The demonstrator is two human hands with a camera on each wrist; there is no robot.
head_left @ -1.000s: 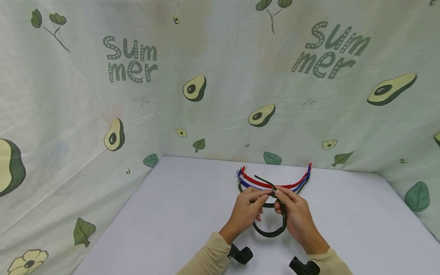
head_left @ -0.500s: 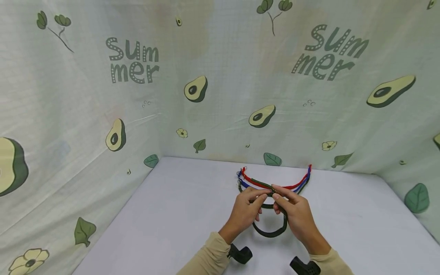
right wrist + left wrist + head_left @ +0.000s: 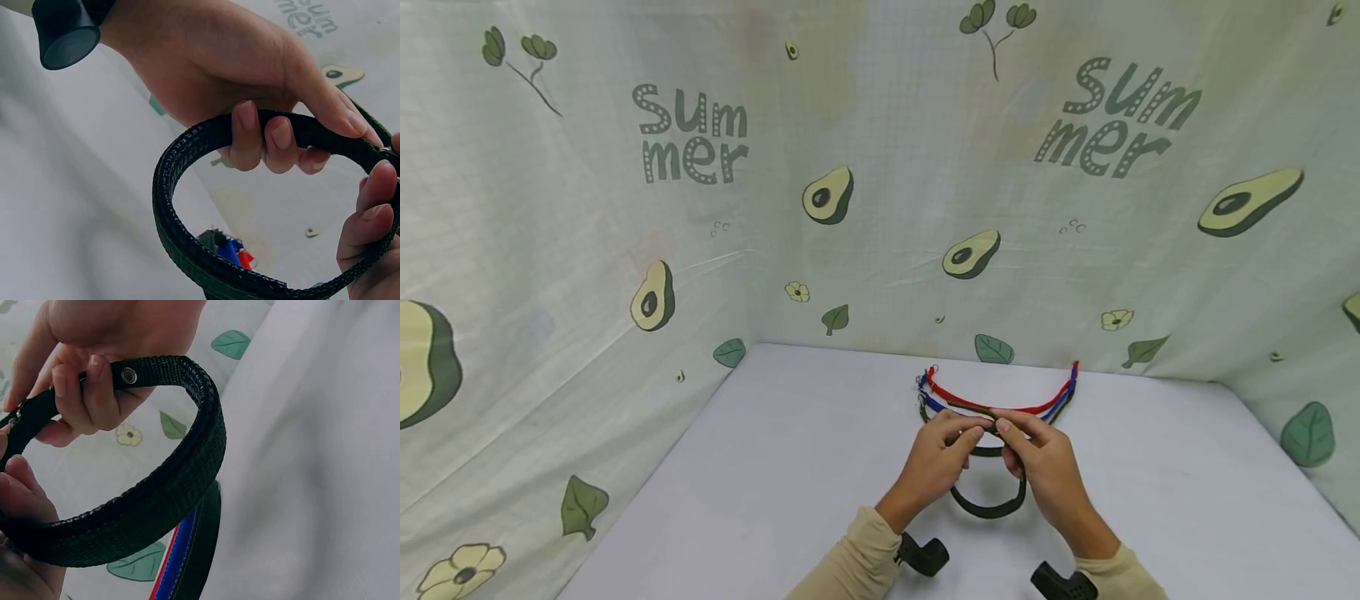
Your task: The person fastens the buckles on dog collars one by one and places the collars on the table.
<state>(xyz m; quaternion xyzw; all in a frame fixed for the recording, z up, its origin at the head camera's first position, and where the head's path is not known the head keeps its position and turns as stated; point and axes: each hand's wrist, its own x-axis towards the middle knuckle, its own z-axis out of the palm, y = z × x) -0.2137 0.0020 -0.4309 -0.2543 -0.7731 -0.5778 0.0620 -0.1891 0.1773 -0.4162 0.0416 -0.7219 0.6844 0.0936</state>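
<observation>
Both hands hold a dark green webbing collar (image 3: 988,510), bent into a loop above the table. My left hand (image 3: 932,454) pinches it near the small metal buckle (image 3: 389,151), its other fingers curled round the band in the right wrist view. Thumb and index finger of my right hand (image 3: 1051,473) pinch the strap right beside the buckle. A free strap end (image 3: 966,407) sticks out to the left beyond the fingertips. The left wrist view shows a metal eyelet (image 3: 129,375) in the band next to the right hand's curled fingers. Fingers partly hide the buckle.
Behind the hands a red collar (image 3: 962,400), a blue collar (image 3: 934,403) and a dark green one (image 3: 1060,407) lie curved side by side on the white table (image 3: 820,442). A printed cloth (image 3: 880,233) hangs behind and at the sides.
The collar's free strap end has swung down from pointing up and left to nearly level. My right fingers have shifted over the strap by the buckle. The left hand stays nearly still.
</observation>
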